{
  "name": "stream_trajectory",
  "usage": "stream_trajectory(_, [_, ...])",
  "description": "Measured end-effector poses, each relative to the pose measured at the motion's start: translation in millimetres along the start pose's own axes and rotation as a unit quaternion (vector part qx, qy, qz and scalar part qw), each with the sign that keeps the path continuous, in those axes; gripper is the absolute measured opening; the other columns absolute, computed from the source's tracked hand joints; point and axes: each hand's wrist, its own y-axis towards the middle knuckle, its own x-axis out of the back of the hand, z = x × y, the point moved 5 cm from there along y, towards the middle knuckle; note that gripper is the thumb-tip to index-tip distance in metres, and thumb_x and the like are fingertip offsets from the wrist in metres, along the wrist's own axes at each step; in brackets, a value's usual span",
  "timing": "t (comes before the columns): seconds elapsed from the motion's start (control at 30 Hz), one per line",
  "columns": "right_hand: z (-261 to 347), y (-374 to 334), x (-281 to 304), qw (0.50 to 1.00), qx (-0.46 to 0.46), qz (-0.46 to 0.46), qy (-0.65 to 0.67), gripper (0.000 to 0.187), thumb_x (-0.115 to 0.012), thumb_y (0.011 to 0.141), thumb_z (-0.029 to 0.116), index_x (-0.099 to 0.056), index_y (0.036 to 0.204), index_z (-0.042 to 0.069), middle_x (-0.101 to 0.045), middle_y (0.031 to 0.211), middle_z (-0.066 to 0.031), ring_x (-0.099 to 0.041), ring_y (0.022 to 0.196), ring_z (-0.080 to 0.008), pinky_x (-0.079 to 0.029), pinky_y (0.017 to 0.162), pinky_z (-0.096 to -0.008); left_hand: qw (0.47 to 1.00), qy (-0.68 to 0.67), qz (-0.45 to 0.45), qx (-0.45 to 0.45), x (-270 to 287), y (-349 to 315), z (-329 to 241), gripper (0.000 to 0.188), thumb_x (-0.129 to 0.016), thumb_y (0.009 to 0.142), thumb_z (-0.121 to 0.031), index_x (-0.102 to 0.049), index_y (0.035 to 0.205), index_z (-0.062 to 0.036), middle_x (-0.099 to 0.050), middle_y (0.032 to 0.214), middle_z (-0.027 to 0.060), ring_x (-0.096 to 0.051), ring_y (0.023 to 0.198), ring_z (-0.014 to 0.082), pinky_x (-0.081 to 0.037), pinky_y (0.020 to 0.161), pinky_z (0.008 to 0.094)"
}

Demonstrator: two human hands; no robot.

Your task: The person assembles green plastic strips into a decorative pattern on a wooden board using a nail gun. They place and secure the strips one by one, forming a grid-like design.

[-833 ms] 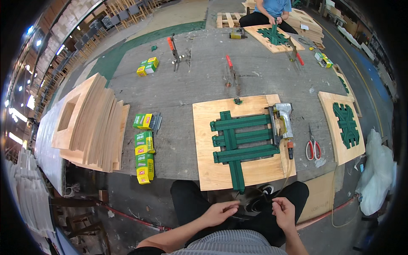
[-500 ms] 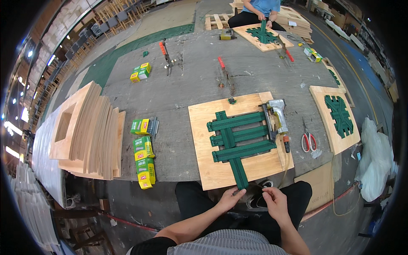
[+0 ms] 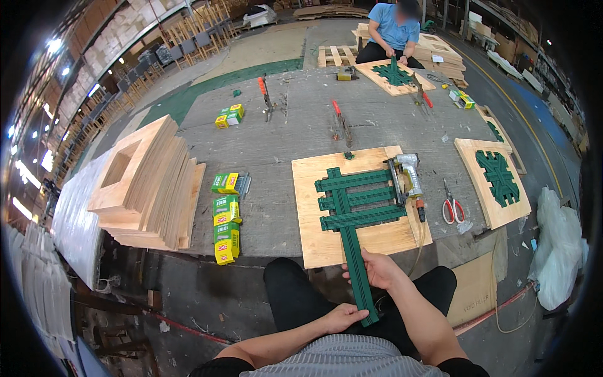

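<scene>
A green webbing strap (image 3: 356,264) runs off the near edge of a square wooden board (image 3: 314,245) toward my lap. Close to my body, my left hand (image 3: 342,318) pinches the strap's near end. Just beyond the board's edge, my right hand (image 3: 380,271) is closed around the strap, thumb on top. On the board the strap passes among several green cross straps (image 3: 364,218) laid side to side. A pneumatic staple gun (image 3: 409,174) lies at their right ends, its hose trailing down the board's right side.
Red-handled snips (image 3: 452,210) lie right of the board. Green and yellow staple boxes (image 3: 226,210) and stacked wooden frames (image 3: 141,188) stand left. Beyond are upright toggle clamps (image 3: 341,122). A webbed panel (image 3: 496,176) lies at right; a co-worker (image 3: 392,31) sits across the table.
More of the strap now extends toward me past the board's edge. My right hand has come onto the strap, and my left hand has drawn its end nearer my body. The view has tilted up.
</scene>
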Motion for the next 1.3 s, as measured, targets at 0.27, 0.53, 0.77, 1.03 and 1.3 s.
stream_trajectory(0.27, [-16, 17, -6, 0.997, 0.04, -0.036, 0.051, 0.039, -0.039, 0.114, 0.038, -0.057, 0.114, 0.003, -0.056, 0.08, -0.002, -0.05, 0.063, -0.0135, -0.044, 0.058, -0.0311, 0.913, 0.4, -0.082, 0.004, 26, -11, -29, 0.048, -0.062, 0.103, -0.046, -0.072, 0.091, 0.0005, -0.069, 0.08, 0.0218, -0.067, 0.07, 0.0314, -0.052, 0.067, 0.0456])
stream_trajectory(0.53, [-23, 7, -21, 0.975, 0.115, -0.177, -0.064, 0.033, -0.044, 0.113, 0.033, -0.057, 0.101, 0.005, -0.048, 0.067, 0.0026, -0.037, 0.051, -0.0094, -0.033, 0.048, -0.0288, 0.64, 0.697, -0.278, -0.163, 56, -17, -149, 0.064, -0.078, 0.082, -0.016, -0.056, 0.142, -0.0152, -0.049, 0.151, 0.0146, -0.042, 0.143, 0.0396, -0.038, 0.113, 0.0556])
stream_trajectory(0.77, [-41, -1, -23, 0.971, 0.132, -0.183, -0.085, 0.031, -0.044, 0.112, 0.032, -0.056, 0.098, 0.008, -0.046, 0.065, 0.0032, -0.037, 0.05, -0.0083, -0.031, 0.045, -0.0273, 0.611, 0.734, -0.21, -0.212, 78, 27, -135, 0.09, -0.074, 0.081, -0.021, -0.034, 0.162, -0.0167, -0.029, 0.169, 0.0127, -0.025, 0.156, 0.0394, -0.018, 0.127, 0.0595])
stream_trajectory(1.03, [-59, -16, -23, 0.951, 0.178, -0.225, -0.12, 0.037, -0.049, 0.111, 0.028, -0.063, 0.088, 0.002, -0.055, 0.071, -0.002, -0.047, 0.057, -0.0106, -0.036, 0.049, -0.0296, 0.536, 0.779, -0.154, -0.287, 82, 28, -125, 0.082, -0.069, 0.083, -0.021, -0.04, 0.157, -0.005, -0.04, 0.164, 0.0137, -0.034, 0.153, 0.0338, -0.017, 0.127, 0.0579])
stream_trajectory(1.3, [-67, -22, -23, 0.952, 0.167, -0.226, -0.124, 0.034, -0.049, 0.111, 0.032, -0.06, 0.093, 0.006, -0.051, 0.068, 0.0017, -0.042, 0.052, -0.0081, -0.033, 0.046, -0.0266, 0.522, 0.792, -0.117, -0.296, 87, 32, -116, 0.077, -0.067, 0.085, -0.016, -0.041, 0.157, -0.006, -0.042, 0.163, 0.0123, -0.036, 0.152, 0.0316, -0.019, 0.127, 0.0553])
